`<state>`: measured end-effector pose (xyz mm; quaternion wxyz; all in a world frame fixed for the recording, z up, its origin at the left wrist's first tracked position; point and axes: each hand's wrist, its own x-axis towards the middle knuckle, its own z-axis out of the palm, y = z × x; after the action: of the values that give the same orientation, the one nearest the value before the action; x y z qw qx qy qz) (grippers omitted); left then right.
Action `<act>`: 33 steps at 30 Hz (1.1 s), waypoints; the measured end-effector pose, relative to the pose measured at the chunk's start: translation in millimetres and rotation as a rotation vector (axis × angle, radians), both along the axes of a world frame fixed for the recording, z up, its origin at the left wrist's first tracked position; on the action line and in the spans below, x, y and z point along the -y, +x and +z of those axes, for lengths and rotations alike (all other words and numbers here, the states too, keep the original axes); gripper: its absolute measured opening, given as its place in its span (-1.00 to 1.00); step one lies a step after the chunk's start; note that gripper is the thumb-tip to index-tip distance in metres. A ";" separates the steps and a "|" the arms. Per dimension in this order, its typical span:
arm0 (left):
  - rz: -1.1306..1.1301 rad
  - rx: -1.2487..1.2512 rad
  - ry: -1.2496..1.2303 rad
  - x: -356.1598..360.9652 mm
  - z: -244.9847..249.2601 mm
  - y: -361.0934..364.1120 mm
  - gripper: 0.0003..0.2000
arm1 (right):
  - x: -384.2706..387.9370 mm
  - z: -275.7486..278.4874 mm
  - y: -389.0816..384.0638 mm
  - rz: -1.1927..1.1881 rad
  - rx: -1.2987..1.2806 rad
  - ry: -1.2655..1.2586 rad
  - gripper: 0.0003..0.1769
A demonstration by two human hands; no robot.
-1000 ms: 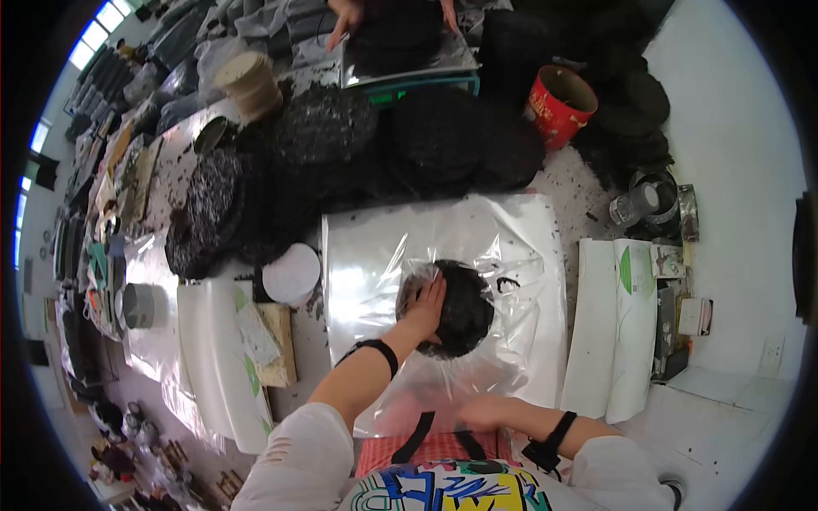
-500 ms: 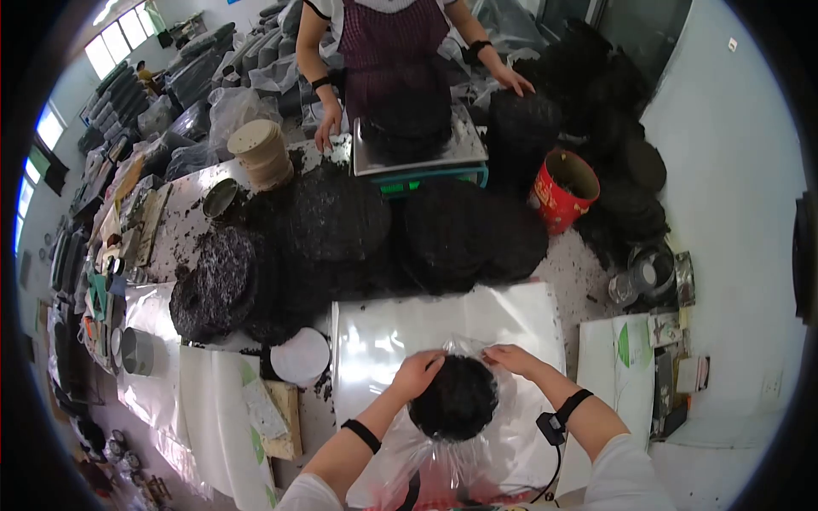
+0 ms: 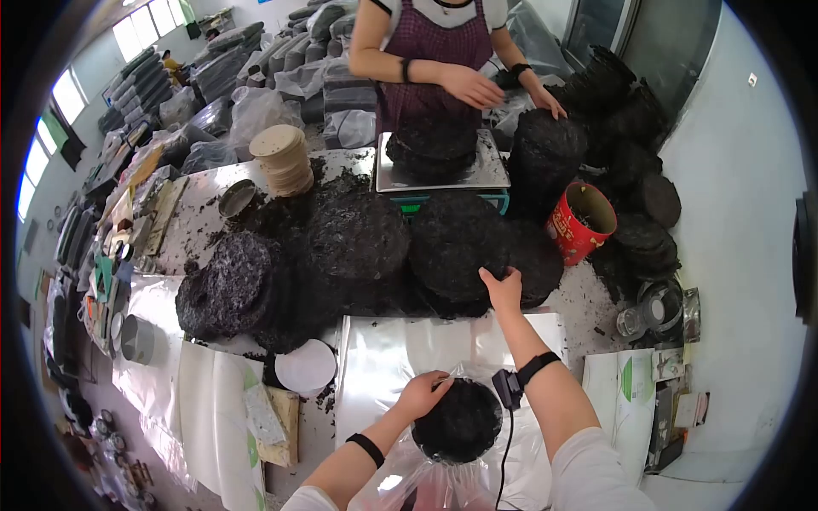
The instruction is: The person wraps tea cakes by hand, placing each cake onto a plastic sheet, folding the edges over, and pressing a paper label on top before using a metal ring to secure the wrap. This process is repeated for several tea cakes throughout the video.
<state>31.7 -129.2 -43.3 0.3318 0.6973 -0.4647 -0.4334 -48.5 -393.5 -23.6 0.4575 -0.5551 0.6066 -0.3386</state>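
In front of me a clear plastic bag (image 3: 405, 467) is gathered around a round black cake (image 3: 457, 421). My left hand (image 3: 425, 395) is closed on the bag's rim at the cake's upper left. Farther forward, my right hand (image 3: 504, 289) has its thumb on top of a stack of flat, round black cakes (image 3: 457, 243) and its other fingers over the near right edge, partly hidden. Both sit by a shiny sheet (image 3: 366, 358) on the table. Other black stacks (image 3: 356, 237) stand to the left.
Across the table a person in a purple apron (image 3: 434, 51) stands behind a scale (image 3: 490, 170) bearing black cakes, one hand on a tall dark stack (image 3: 548, 149). A red bucket (image 3: 582, 223) stands right, pale discs (image 3: 281, 162) at back left, and a white disc (image 3: 305, 368) left.
My right hand has left the bag and moved forward to the stack's edge; my left hand stays at the bag. The other person's one hand has risen from beside the scale to above it.
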 end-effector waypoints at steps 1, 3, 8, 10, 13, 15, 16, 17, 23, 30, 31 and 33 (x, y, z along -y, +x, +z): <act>-0.012 0.042 -0.010 1.9 1.3 2.2 -0.63 | 7.0 -0.9 3.7 0.006 0.043 0.157 -0.15; -0.018 0.072 -0.036 1.9 0.3 1.4 -0.63 | 15.3 -5.5 4.9 0.091 0.097 0.314 -0.18; -0.054 0.213 0.022 -0.1 4.0 0.5 -0.58 | -30.9 83.6 -16.0 -0.272 0.620 0.010 -0.31; -0.046 0.243 0.055 0.9 4.4 -0.1 -0.58 | -31.7 75.2 -67.7 -0.170 0.784 -0.029 -0.37; 0.004 0.708 -0.085 -8.7 -14.3 -2.4 -0.46 | -70.4 100.1 -145.6 0.013 1.089 0.347 -0.45; 0.209 0.223 -0.269 -9.1 5.1 6.3 -0.36 | -120.6 107.3 -172.2 0.063 0.775 0.226 -0.48; 0.305 -0.345 -0.311 -6.7 27.2 4.8 -0.37 | -139.4 92.9 -179.5 0.132 0.625 0.206 -0.49; 0.395 -0.914 -0.327 -10.9 58.8 -1.2 -0.38 | -159.7 79.4 -182.9 0.194 0.476 0.196 -0.50; 0.380 -0.460 -0.304 -80.1 85.7 -21.1 -0.41 | -242.4 69.6 -159.9 0.187 0.672 0.403 -0.42; -0.061 -0.006 -0.356 -105.9 16.9 -61.5 -0.35 | -143.8 70.5 -131.8 -0.077 1.230 0.513 -0.45; -0.271 0.293 -0.476 -107.0 25.3 -64.7 -0.33 | -128.4 79.7 -116.9 -0.108 1.272 0.499 -0.45; -0.540 0.610 -0.590 -116.5 26.8 -75.6 -0.32 | -94.4 73.9 -87.3 -0.130 1.298 0.462 -0.37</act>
<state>-43.9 -12.8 -16.5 0.2399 0.5234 -0.8072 -0.1303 -135.8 -299.1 50.3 0.8132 -0.0908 0.2987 -0.4911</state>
